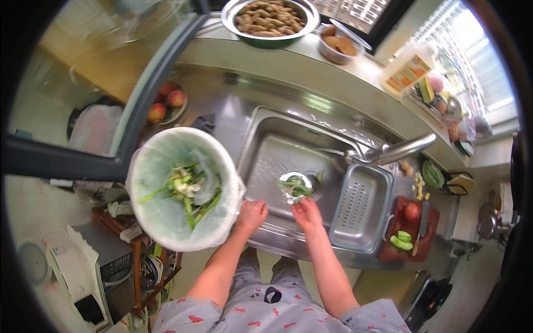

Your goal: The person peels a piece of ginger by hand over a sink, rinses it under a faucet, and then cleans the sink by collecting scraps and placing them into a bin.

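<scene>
My right hand [307, 213] holds the near edge of a small metal sink strainer [296, 180] with green vegetable scraps [297, 187] in it, low over the steel sink basin [270, 150]. Beside the basin's near left corner, my left hand [252, 214] is curled at the rim of a white bin [143, 208] lined with a clear plastic bag. Its fingers are partly hidden, so its hold on the bin or bag is unclear. Green stalks and pale peelings [189, 187] lie inside the bin. The drain opening shows partly behind the strainer.
A faucet [395, 150] stands behind a perforated side basin [358, 208]. On the right, a red-brown cutting board [387, 249] bears a knife [424, 218], cut cucumber [402, 241] and a round red fruit or vegetable [411, 211]. A window frame [143, 100] juts in at left.
</scene>
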The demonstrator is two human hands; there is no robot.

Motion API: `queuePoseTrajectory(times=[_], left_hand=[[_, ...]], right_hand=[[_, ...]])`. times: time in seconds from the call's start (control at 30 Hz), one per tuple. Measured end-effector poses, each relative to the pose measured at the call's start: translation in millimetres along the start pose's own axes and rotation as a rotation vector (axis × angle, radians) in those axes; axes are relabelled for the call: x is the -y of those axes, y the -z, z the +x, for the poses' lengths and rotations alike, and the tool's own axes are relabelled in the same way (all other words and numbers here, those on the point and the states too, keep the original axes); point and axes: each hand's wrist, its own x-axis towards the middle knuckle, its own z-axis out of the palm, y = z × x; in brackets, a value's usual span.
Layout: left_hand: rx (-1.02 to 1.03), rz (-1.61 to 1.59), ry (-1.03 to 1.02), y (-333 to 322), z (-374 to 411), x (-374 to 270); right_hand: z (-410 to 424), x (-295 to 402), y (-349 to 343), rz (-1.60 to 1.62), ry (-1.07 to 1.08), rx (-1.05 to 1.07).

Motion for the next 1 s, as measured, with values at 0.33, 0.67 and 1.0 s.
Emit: queuePoseTrajectory(times=[0.33, 0.67, 1.0], left_hand=[[0.010, -0.084, 0.064, -31.1, -12.5, 20.0], [-0.116, -0.277, 0.132, -46.6, -8.6, 30.4], [-0.121, -0.346, 0.170, -36.0, -3.3, 30.0]], right_hand=[[-208.8, 41.5, -198.8, -0.246, 0.401, 0.338], [-205.0, -26.5, -284.5, -1.453, 1.556, 0.556], [-213.8, -24.8, -298.4, -1.433, 2.062, 0.574]])
